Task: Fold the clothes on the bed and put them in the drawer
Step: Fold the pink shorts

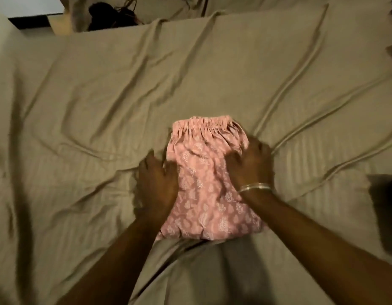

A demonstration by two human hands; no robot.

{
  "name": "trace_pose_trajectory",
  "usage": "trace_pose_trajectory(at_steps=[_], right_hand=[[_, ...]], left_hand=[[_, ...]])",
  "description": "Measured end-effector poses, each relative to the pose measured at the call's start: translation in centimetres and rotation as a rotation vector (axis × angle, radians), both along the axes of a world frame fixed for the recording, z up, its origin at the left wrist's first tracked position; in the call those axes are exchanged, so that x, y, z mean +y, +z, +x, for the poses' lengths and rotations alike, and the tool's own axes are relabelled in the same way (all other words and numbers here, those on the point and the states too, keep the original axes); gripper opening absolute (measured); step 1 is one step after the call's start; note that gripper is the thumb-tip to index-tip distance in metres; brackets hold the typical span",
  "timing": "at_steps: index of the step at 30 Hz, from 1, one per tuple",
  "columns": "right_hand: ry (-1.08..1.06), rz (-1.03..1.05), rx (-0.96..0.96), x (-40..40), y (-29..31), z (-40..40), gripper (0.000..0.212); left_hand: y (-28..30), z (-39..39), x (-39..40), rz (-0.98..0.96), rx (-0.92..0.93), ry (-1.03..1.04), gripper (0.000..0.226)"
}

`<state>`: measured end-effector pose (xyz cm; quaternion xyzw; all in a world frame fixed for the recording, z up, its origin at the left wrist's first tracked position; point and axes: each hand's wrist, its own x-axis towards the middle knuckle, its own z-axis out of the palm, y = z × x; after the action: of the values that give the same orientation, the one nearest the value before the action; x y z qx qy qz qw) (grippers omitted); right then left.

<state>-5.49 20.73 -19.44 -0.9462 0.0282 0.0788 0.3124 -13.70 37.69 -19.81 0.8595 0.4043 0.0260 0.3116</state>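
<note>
A pink garment (204,179) with a white leaf print lies folded into a compact bundle on the bed, its gathered elastic waistband at the far end. My left hand (157,181) rests against the bundle's left edge, fingers spread and slightly bent. My right hand (250,166), with a silver bangle on the wrist, presses flat on the upper right part of the cloth. Both hands are a little blurred. No drawer is in view.
The bed is covered with a wrinkled tan sheet (102,95). A dark bundle (109,16) lies past the far edge at the top left. A dark shape (384,212) sits at the right edge. A pillow (278,9) lies at the top.
</note>
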Motion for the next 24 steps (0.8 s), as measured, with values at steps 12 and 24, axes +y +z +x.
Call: trace_pose_trajectory(at_steps=[12,24], right_hand=[[-0.168,0.346,0.382,-6.4,-0.2,-14.6,0.011],[-0.616,1.032,0.769,-7.5,7.9,-9.7,0.017]], left_hand=[[2.6,-12.8,-3.3,-0.684,0.101,0.153,0.009],[8.4,-9.6,-2.2,-1.164,-0.207,0.525,0.027]])
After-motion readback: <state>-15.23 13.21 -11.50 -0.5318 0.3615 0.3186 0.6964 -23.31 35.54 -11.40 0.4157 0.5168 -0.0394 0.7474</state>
